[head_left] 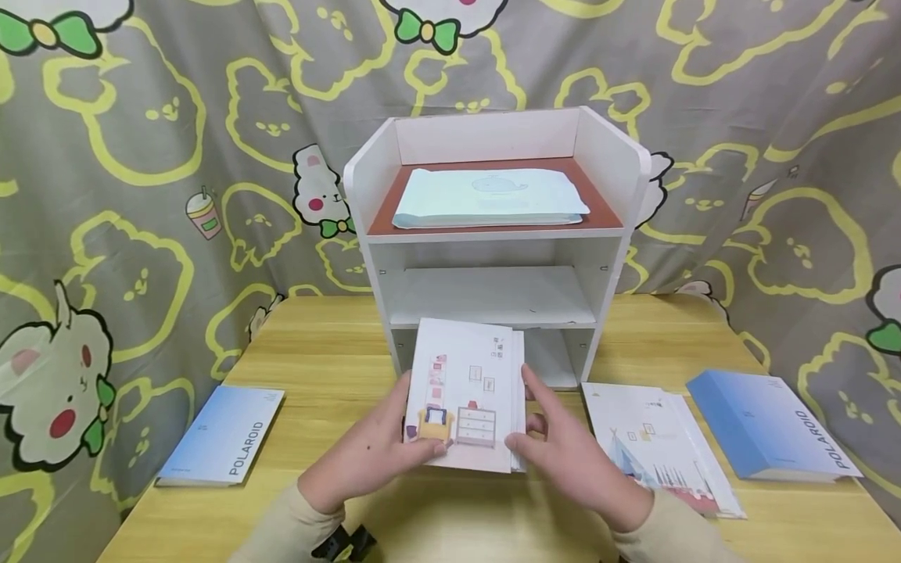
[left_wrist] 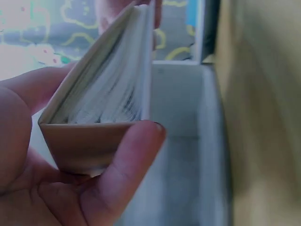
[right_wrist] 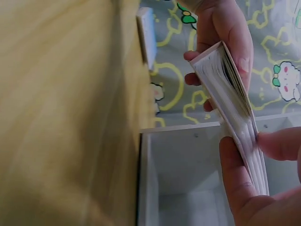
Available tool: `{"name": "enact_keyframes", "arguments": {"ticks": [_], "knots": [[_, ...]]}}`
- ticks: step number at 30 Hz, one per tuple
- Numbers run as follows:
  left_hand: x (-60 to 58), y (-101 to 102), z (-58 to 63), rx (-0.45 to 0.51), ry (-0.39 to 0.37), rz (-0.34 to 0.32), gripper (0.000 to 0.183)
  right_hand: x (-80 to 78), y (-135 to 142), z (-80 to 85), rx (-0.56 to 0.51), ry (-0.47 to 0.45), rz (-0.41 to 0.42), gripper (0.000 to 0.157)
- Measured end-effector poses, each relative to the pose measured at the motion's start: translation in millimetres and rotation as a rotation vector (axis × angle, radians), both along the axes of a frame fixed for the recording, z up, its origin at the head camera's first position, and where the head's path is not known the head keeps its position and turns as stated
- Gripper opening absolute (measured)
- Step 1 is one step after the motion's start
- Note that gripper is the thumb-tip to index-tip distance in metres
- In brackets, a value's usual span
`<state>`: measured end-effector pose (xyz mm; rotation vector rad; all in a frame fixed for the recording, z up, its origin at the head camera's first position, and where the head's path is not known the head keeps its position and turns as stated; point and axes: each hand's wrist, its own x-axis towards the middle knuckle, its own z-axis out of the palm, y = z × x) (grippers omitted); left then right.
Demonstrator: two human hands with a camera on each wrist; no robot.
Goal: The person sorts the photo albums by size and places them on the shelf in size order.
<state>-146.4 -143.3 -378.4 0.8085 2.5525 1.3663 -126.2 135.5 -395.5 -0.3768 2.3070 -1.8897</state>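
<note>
Both hands hold a white photo album (head_left: 464, 391) in front of the shelf, its cover printed with an armchair and a drawer chest. My left hand (head_left: 380, 446) grips the spine side, thumb on the cover. On the opposite side, my right hand (head_left: 570, 453) pinches the loose page edges between thumb and fingers. In the left wrist view the album (left_wrist: 103, 94) shows its flat spine and a fanned stack of pages. The right wrist view shows the page stack of the album (right_wrist: 230, 103) between both hands.
A white shelf (head_left: 493, 297) stands at the back, with a pale packet with a whale print (head_left: 493, 195) on top. Blue POLAROID albums lie left (head_left: 221, 434) and right (head_left: 774, 426) on the wooden table (head_left: 331, 352). Beside the right one lies a white tent-print album (head_left: 655, 438).
</note>
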Motion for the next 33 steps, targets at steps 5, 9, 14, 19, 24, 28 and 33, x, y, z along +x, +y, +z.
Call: {"name": "enact_keyframes", "arguments": {"ticks": [5, 9, 14, 19, 24, 28, 33], "knots": [[0.6, -3, 16.9, -0.048, -0.014, -0.007, 0.089, -0.2, -2, 7.7, -0.023, 0.019, 0.009, 0.098], [3.8, -4, 30.2, -0.069, -0.014, -0.007, 0.089, 0.7, -3, 12.3, -0.020, 0.040, 0.025, 0.099], [-2.0, -5, 44.6, -0.027, -0.024, 0.009, 0.088, -6.0, -5, 22.1, -0.045, 0.115, 0.041, 0.097], [-15.4, -5, 45.9, 0.058, -0.087, 0.071, 0.083, -21.4, -14, 28.6, 0.016, 0.136, -0.013, 0.094], [-27.0, -6, 43.1, 0.128, -0.130, 0.156, 0.077, -36.4, -22, 29.4, 0.119, 0.247, -0.095, 0.083], [-32.6, -8, 42.1, 0.146, -0.129, 0.188, 0.071, -44.6, -27, 28.8, 0.201, 0.378, -0.136, 0.072], [-36.3, -8, 43.1, 0.145, -0.113, 0.210, 0.069, -50.6, -30, 27.7, 0.233, 0.459, -0.150, 0.061]]}}
